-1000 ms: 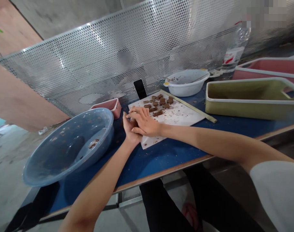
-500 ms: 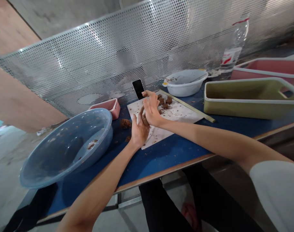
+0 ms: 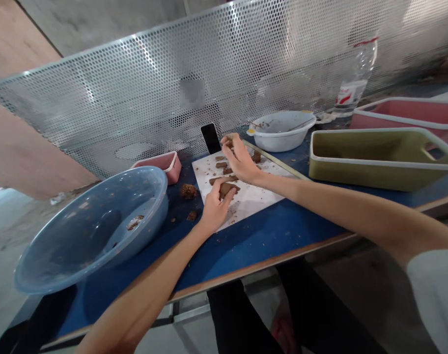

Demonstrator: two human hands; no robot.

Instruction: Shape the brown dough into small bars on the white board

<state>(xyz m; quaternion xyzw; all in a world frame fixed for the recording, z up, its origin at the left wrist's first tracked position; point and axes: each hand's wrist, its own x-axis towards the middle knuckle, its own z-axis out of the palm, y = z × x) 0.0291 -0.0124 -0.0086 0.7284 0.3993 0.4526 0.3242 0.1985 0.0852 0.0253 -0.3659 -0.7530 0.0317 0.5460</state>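
Note:
On the white board (image 3: 253, 201) lie several brown clay pieces (image 3: 221, 165) among scattered crumbs. My left hand (image 3: 213, 209) rests low over the board, thumb and fingers closed around a clay lump (image 3: 227, 190). Farther back, my right hand (image 3: 243, 161) is raised above the board, its fingers curled on a small clay piece (image 3: 229, 143). The right hand partly covers the clay behind it. Left of the board, a rough brown clump (image 3: 187, 191) sits on the blue table (image 3: 253, 241).
A large blue basin (image 3: 87, 236) stands at the left, beside a small pink container (image 3: 172, 167). Behind the board is a phone (image 3: 210, 138) against perforated metal (image 3: 146, 98). To the right are a white basin (image 3: 283, 140), a green bin (image 3: 360, 169), a pink bin (image 3: 404, 115) and a bottle (image 3: 351, 93).
My hands were together over the board and have come apart. The right hand has moved away with a small clay piece, while the left stays low with a lump that now shows.

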